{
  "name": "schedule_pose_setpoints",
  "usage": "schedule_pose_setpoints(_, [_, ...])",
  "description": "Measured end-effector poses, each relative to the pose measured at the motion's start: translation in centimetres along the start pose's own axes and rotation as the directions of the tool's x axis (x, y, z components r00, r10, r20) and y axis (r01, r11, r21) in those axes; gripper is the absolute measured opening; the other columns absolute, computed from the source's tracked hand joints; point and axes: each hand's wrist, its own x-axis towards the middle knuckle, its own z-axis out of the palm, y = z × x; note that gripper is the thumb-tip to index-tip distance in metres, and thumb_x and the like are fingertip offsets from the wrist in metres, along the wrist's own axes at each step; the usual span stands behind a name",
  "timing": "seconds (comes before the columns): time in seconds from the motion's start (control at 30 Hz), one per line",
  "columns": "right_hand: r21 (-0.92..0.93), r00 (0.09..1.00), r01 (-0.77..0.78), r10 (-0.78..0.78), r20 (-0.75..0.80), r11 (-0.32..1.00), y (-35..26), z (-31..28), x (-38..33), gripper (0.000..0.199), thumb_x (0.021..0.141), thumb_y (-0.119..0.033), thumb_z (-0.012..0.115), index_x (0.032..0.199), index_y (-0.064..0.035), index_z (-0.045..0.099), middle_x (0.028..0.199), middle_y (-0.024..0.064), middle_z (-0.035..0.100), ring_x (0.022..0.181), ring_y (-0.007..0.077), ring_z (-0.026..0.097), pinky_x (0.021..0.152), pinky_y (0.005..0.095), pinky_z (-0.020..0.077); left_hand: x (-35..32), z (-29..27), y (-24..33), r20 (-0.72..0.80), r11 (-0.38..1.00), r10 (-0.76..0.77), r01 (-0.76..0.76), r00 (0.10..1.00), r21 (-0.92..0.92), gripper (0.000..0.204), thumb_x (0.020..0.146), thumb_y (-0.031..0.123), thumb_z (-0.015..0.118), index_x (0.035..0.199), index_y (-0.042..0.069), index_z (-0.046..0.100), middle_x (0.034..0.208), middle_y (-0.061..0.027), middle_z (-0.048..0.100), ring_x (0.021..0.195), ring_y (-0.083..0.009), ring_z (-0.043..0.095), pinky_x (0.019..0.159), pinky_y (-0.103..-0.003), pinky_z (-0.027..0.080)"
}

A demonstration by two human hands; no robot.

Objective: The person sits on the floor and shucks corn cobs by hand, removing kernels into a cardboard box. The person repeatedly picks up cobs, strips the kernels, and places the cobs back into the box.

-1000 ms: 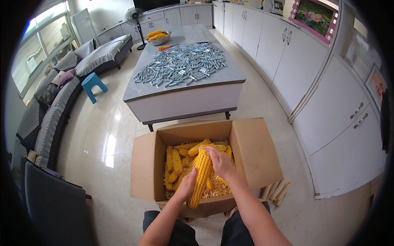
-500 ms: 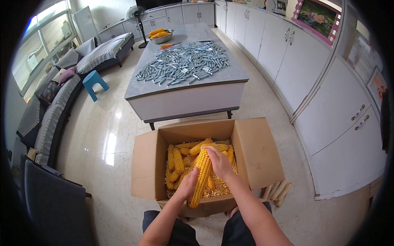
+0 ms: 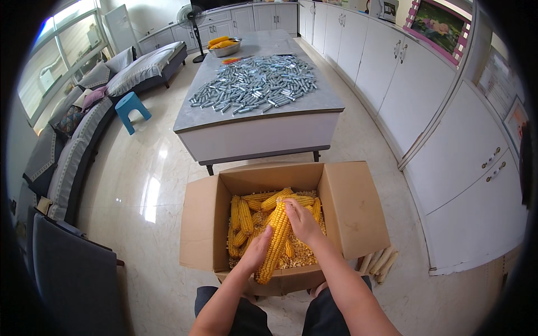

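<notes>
Lengthwise, the held corn cob (image 3: 273, 243) slants away, far end slightly right.

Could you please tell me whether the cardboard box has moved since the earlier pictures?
No, the cardboard box shows no visible shift against the table.

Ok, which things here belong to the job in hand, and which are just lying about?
Likely in use: corn cob, in left grip and right grip; cardboard box; its cobs and loose kernels.

Seemingly lying about: metal cylinders on the table; blue stool; fan.
</notes>
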Motion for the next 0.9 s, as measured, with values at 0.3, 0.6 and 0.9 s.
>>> schedule_pose_setpoints(0.3, [0.305, 0.993, 0.007, -0.043, 0.111, 0.952, 0.1, -0.8, 0.4, 0.037, 0.092, -0.027, 0.038, 0.112, 0.0023, 0.048, 0.103, 0.0113, 0.056, 0.093, 0.0177, 0.053, 0.081, 0.0263, 0.0404, 0.1, -0.4, 0.8, 0.132, 0.925, -0.213, 0.244, 0.968, -0.29, 0.061, 0.089, 0.056, 0.027, 0.106, 0.002, 0.049, 0.076, -0.0119, 0.058, 0.057, -0.0211, 0.059, 0.049, -0.032, 0.051])
schedule_pose_setpoints(0.6, [0.154, 0.99, -0.124, 0.112, 0.086, 0.98, 0.6, 0.0, 0.2, 0.04, 0.092, -0.034, 0.038, 0.111, -0.0005, 0.05, 0.106, 0.0111, 0.056, 0.098, 0.0201, 0.053, 0.082, 0.029, 0.0402, -0.2, -0.5, 0.4, 0.157, 0.95, -0.187, 0.22, 0.97, -0.223, 0.066, 0.087, 0.06, 0.025, 0.103, 0.0, 0.048, 0.072, -0.013, 0.058, 0.053, -0.0226, 0.059, 0.046, -0.032, 0.051])
schedule_pose_setpoints(0.9, [0.496, 0.96, -0.252, 0.152, 0.233, 0.831, -0.6, -0.9, 0.5, 0.042, 0.092, -0.037, 0.039, 0.11, 0.0007, 0.048, 0.098, 0.0071, 0.056, 0.091, 0.0164, 0.052, 0.079, 0.027, 0.0405, 0.3, -1.0, 0.7, 0.32, 0.845, -0.22, 0.344, 0.921, -0.409, 0.07, 0.084, 0.066, 0.021, 0.105, 0.005, 0.049, 0.066, -0.0141, 0.056, 0.05, -0.0266, 0.057, 0.044, -0.035, 0.048])
